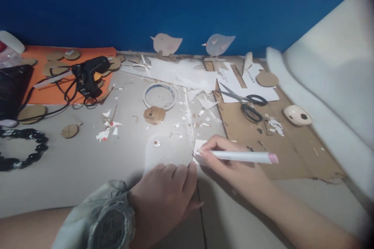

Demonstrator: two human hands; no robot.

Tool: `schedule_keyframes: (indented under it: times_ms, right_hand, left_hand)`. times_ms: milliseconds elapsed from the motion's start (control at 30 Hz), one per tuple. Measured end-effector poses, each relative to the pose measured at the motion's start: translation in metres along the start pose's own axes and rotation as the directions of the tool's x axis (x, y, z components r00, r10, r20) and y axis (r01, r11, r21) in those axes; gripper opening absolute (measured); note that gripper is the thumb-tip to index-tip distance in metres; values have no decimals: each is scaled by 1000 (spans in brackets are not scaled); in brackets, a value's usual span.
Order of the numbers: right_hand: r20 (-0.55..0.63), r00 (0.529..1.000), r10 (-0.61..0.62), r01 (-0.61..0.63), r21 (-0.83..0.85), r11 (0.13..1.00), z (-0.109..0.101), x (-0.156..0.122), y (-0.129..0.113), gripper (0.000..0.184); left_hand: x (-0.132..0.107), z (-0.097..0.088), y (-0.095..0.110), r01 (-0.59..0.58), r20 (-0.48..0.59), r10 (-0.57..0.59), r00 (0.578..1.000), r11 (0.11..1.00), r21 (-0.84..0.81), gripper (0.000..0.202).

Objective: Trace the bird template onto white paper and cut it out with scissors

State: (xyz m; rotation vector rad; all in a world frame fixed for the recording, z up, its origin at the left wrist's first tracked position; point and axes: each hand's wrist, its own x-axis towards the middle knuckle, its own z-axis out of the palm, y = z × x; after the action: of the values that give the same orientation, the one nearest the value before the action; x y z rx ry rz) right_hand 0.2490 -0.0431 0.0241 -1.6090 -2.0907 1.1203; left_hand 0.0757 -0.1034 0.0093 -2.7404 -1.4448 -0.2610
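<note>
A marking step appears to be in hand. A white marker with a pink end point(248, 157) is pinched between the thumb and fingers of the right hand point(230, 170), with its tip end brought down to a small piece of white paper point(200, 144). The paper lies on the table point(122, 179) directly in front of the person, partly covered by the right hand and just beside the left edge of the cardboard point(298, 144). Whether a line is already drawn cannot be told.

The left hand point(166, 188) is set knuckles up, its fingers curled and held together, the forefinger's end at the near edge of the paper. The paper seems to be steadied by it, though whether anything is pinched underneath cannot be told. A clear sheet point(151, 151) is partly covered by that hand.

For a clean stroke, it is judged that the paper needs to be kept pinned while the marker is guided lightly, with the left fingertips kept out of its path; a slip of so small a piece could spoil the mark. The scissors point(243, 99) are left lying open on the cardboard, beyond the right hand.
</note>
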Motion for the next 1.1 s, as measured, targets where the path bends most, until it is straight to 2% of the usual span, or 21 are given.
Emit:
schedule_keyframes:
  times_ms: [300,500,667,833,1100]
  right_hand:
    - [43,998,37,-38,28,999,-4,3,-8,12]
    - [-46,999,17,-13,84,996,0,4,6,18]
    - [-55,998,2,0,44,999,0,4,5,17]
    - [20,1000,-13,13,30,999,-2,2,1,12]
    - [45,998,-42,39,70,997,-1,2,7,12]
  left_hand:
    - [-2,0,-1,-27,-43,27,999,1000,4,39]
    - [-2,1,-1,-41,-27,41,999,999,28,41]
    - [-2,1,-1,-55,18,55,998,998,16,43]
    - [-2,0,-1,-63,42,62,997,998,9,45]
    - [-2,1,-1,-56,52,55,997,998,20,43]
